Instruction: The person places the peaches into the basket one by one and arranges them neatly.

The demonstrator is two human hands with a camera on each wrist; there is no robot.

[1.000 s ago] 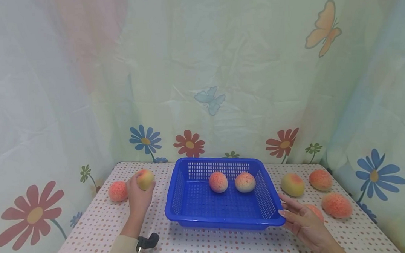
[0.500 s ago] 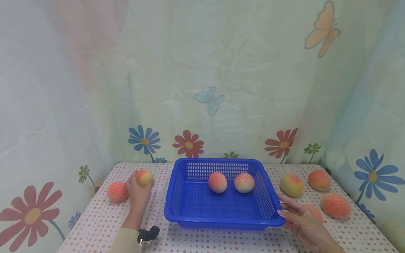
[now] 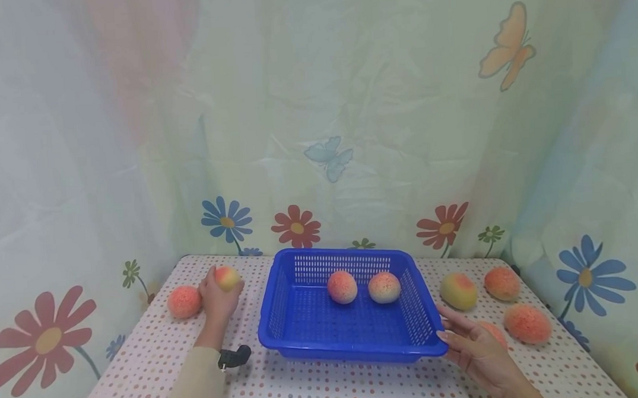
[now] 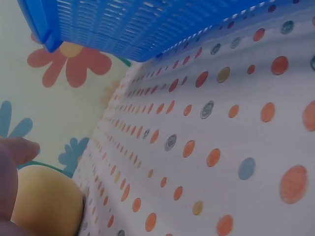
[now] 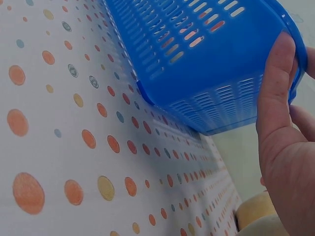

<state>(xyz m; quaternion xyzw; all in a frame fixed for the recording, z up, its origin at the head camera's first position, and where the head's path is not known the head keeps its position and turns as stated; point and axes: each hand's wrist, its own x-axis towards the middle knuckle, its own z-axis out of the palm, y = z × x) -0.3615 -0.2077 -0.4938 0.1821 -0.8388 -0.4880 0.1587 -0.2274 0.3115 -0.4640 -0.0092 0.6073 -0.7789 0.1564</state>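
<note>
On the left side of the table, my left hand (image 3: 218,298) holds a yellow peach with a red blush (image 3: 228,278), fingers and thumb around its near side. The same peach (image 4: 47,201) shows its yellow side in the left wrist view, beside a fingertip. My right hand (image 3: 481,352) grips the right front corner of a blue plastic basket (image 3: 352,351). In the right wrist view, the thumb (image 5: 280,73) lies along the outside of the rim, other fingers partly hidden behind it. Two speckled pink-and-cream fruits (image 3: 342,287) (image 3: 384,287) sit inside the basket.
A speckled pink fruit (image 3: 184,301) lies left of my left hand. Right of the basket are a yellow-green peach (image 3: 458,291) and several pink fruits (image 3: 527,324), one partly behind my right hand. A flowered curtain (image 3: 315,104) encloses the dotted tabletop (image 3: 306,392).
My left forearm and wrist have shifted slightly forward, while the peach stays in nearly the same place in my fingers. The right hand and basket look unchanged.
</note>
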